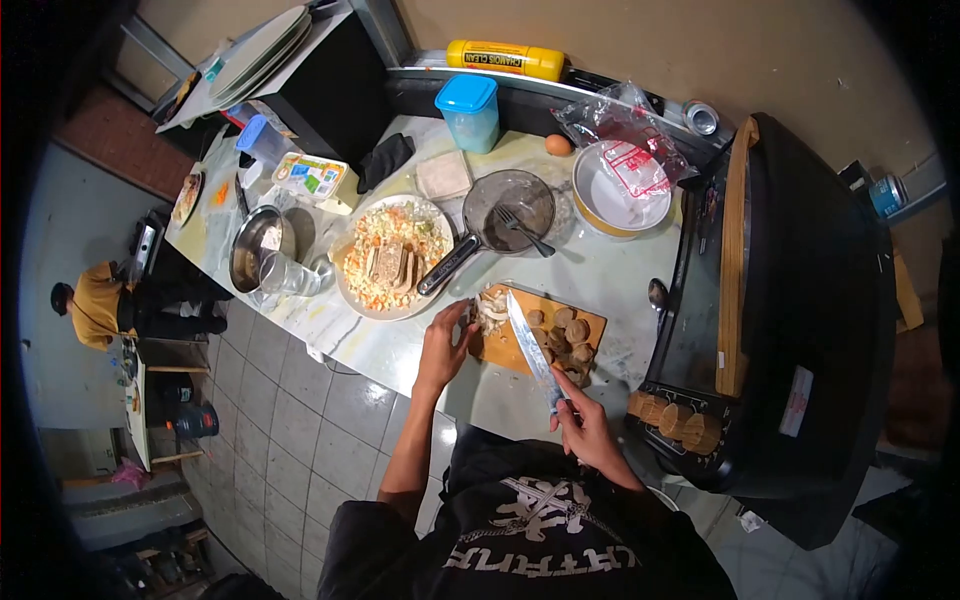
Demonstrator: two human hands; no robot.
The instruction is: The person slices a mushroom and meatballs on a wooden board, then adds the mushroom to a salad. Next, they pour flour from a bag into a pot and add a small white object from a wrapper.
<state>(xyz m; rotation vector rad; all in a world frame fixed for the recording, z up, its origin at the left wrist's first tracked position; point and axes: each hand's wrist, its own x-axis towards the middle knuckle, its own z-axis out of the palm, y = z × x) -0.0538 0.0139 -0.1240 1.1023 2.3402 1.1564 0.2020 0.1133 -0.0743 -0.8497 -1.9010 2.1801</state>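
My right hand [590,432] is closed around the handle of a knife [530,345], whose long blade lies over the wooden cutting board [508,357]. At the board's left edge, my left hand [443,345] has its fingers curved and apart, close to a small heap of pale cut slices [491,309]. I see nothing held in it. Right of the blade sit several round brown pieces [577,330], perhaps meatballs. Left of the board is a large plate [352,293] of chopped orange and white vegetables, topped with brown slices [392,266].
A dark pan [510,190] holding a fork [524,232] stands behind the board. Farther back are a blue-lidded container [468,115], an egg [558,145] and a white bowl [612,205]. A metal bowl [245,262] is leftward. Another person [97,308] stands far left.
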